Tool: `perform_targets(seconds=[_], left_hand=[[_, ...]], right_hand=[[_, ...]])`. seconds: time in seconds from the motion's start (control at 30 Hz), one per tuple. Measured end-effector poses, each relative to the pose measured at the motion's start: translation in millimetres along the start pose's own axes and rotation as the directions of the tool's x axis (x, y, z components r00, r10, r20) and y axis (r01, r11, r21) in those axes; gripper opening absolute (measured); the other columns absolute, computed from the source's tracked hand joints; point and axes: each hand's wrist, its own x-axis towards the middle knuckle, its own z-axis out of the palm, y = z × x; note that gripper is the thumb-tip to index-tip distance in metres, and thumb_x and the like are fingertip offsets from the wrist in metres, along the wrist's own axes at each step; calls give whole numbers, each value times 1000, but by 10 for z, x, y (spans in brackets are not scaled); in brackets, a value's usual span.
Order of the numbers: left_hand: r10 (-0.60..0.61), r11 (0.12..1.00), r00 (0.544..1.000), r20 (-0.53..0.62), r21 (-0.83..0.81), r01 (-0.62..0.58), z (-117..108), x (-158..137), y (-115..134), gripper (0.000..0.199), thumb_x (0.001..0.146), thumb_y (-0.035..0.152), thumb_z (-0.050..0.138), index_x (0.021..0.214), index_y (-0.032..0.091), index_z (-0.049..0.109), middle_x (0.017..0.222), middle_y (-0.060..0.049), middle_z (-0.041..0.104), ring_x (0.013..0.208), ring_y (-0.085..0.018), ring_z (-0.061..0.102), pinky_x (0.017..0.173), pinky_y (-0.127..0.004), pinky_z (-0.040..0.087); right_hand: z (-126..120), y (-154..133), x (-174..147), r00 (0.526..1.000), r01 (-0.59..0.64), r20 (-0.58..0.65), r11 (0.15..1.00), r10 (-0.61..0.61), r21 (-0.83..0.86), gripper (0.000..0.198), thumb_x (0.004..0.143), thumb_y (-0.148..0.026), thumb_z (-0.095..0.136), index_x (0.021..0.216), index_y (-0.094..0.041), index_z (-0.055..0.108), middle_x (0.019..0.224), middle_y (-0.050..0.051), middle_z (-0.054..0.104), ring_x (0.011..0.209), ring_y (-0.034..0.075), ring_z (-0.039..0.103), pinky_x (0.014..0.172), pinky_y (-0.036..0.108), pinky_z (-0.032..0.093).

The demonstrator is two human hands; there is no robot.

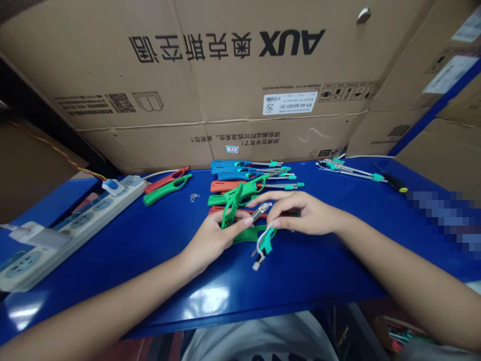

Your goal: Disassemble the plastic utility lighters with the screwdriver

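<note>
Carton [225, 85] bears upside-down "AUX" lettering; before it, above the worktop [158, 283], the left hand [210, 235] grips a green casing [230, 210] and silvery piece [258, 213]; the right hand [308, 213] pinches a teal part [266, 241].

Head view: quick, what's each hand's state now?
Left hand: closed, holding a green plastic shell and a silver metal cylinder.
Right hand: closed, holding a teal plastic piece with a white wire.

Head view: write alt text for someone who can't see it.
The left hand holds a green casing and a metal cylinder; the right hand holds a teal piece with a white wire. Beyond them on the blue table lie coloured handles; a power strip lies at left, cardboard behind.
</note>
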Motion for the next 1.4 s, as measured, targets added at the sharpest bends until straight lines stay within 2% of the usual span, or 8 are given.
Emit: perform_targets(seconds=[0.2,0.3,0.4,0.5,0.73,0.97,1.2,1.4], left_hand=[[111,993,991,75,22,-113,36,-9,-4,39,85,52,71,97,15,75,83,-3,74,74,-17,66,71,-27,52],[304,914,951,47,268,-306,-58,37,-31,30,91,43,65,103,17,74,98,-5,77,90,-22,70,83,-32,54],[434,741,898,73,538,-402,-156,68,-71,21,93,33,63,103,17,72,97,-5,75,88,-22,70,83,-33,54],[454,619,870,193,634,-463,-216,80,-106,23,89,20,62,110,17,69,103,-7,73,95,-22,70,88,-35,55],[388,485,845,369,698,-527,-281,31,-153,49,92,22,58,141,23,55,134,-10,60,113,-25,67,97,-39,57],[386,458,823,417,688,-563,-335,-5,-99,49,97,26,58,145,22,51,136,-11,56,119,-25,64,101,-39,57],[395,446,778,489,638,-628,-377,43,-97,33,101,27,57,133,20,61,121,-10,62,111,-23,65,98,-38,56],[317,430,790,524,663,-612,-381,31,-76,37,103,31,52,138,20,59,121,-12,62,111,-25,64,98,-40,56]], right_hand=[[231,53,83,994,50,-104,997,-44,58,13,95,-23,66,98,-16,77,103,10,76,98,17,71,91,34,56],[8,91,32,975,1,-223,1000,-6,-20,17,95,-30,66,89,-17,74,90,5,73,81,13,68,76,29,55],[-440,178,-126,878,-234,-448,968,169,-92,32,90,-51,67,83,-19,67,77,0,65,57,9,52,54,25,43],[-951,344,-382,768,-553,-573,747,285,-370,48,85,-68,58,86,-21,67,77,2,65,63,14,55,60,29,44],[-1587,782,-979,609,-793,-665,323,432,-517,29,82,-48,58,83,-21,70,86,12,69,81,28,62,78,40,47],[-1672,812,-1105,583,-812,-728,224,360,-540,45,76,-34,65,117,-15,69,126,24,56,120,43,52,103,54,41],[-1573,800,-966,665,-741,-545,359,510,-568,35,82,-49,60,103,-23,69,92,8,69,79,24,65,78,38,54],[-1556,924,-1015,606,-779,-595,242,527,-579,45,83,-40,61,121,-17,67,117,17,66,101,30,66,92,45,54]])
